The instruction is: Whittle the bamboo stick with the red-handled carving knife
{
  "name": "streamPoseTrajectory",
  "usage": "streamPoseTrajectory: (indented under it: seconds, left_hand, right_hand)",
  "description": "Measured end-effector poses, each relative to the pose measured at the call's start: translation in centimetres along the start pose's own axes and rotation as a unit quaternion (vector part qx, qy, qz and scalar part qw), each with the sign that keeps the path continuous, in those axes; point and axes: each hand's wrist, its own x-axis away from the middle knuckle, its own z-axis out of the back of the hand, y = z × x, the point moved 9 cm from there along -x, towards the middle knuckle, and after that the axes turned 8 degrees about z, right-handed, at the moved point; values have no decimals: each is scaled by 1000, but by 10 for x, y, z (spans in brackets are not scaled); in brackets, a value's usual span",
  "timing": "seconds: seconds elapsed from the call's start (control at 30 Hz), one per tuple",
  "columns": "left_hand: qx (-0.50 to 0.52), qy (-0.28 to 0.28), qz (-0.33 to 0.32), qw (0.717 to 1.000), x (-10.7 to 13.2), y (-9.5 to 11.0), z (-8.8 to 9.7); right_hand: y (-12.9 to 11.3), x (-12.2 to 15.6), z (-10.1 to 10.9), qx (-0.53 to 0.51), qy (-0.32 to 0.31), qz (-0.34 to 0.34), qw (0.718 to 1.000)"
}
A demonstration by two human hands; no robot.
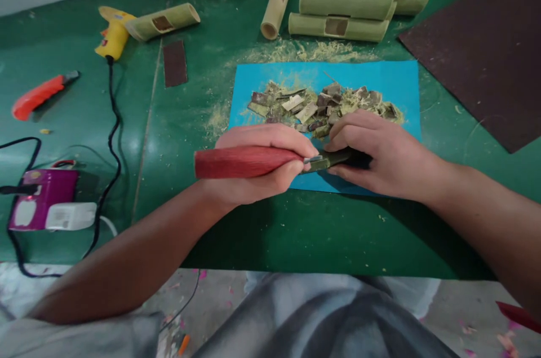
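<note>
My left hand [262, 141] is closed around a carving tool with a thick red wooden handle [247, 162]; only a short bit of its metal end shows. That metal end meets a dark green bamboo piece [320, 163], which my right hand [366, 144] grips between thumb and fingers. Much of the piece is hidden by the right fingers. Both hands are over a blue sheet [393, 73], in front of a pile of bamboo chips and shavings [310, 110].
Bamboo tubes with cut openings [342, 5] lie at the back. A yellow glue gun [114, 36], a red utility knife [40, 97] and a purple power adapter [46, 189] with cords are at left. Brown sandpaper sheets [477, 53] lie on the green table [296, 234].
</note>
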Motion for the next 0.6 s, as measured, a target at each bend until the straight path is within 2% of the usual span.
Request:
streamPoseTrajectory:
  seconds: [0.2, 0.6]
  left_hand:
    - [-5, -29, -13, 999, 0, 5, -4]
    - [-27, -53, 35, 998, -2, 0, -7]
  right_hand:
    - [-1, 0, 1, 1, -2, -4, 1000]
    - [-2, 0, 0, 7, 0, 1, 1000]
